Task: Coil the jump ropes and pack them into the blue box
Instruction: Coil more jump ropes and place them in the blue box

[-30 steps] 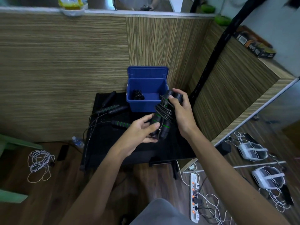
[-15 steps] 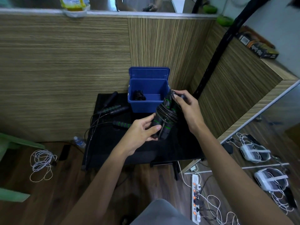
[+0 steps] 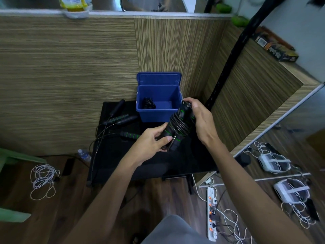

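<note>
Fingers first: my left hand (image 3: 151, 140) is nearest, curled around the near, lower ends of the two handles, thumb laid across the green-ringed grip, while my right hand (image 3: 199, 118) pinches the far, upper ends, fingertips (image 3: 187, 101) hooked over the top. Between them is the coiled jump rope (image 3: 177, 126), its cord wound tight around the paired handles, held clear above the black table (image 3: 123, 166). Its long axis runs from near-left to far-right, tilted up at the far end, so the top already points toward the right front corner of the blue box (image 3: 158, 114). The box sits just beyond the bundle and slightly left of it, lid up, with one dark coil (image 3: 148, 103) lying in its left half and bare floor showing to the right of that. My right hand is the closer of the two to the rim, almost at it, so I judge it should lead the bundle over the edge. Farther left on the table two loose ropes (image 3: 121, 118) wait uncoiled, cords trailing off the near-left edge
</note>
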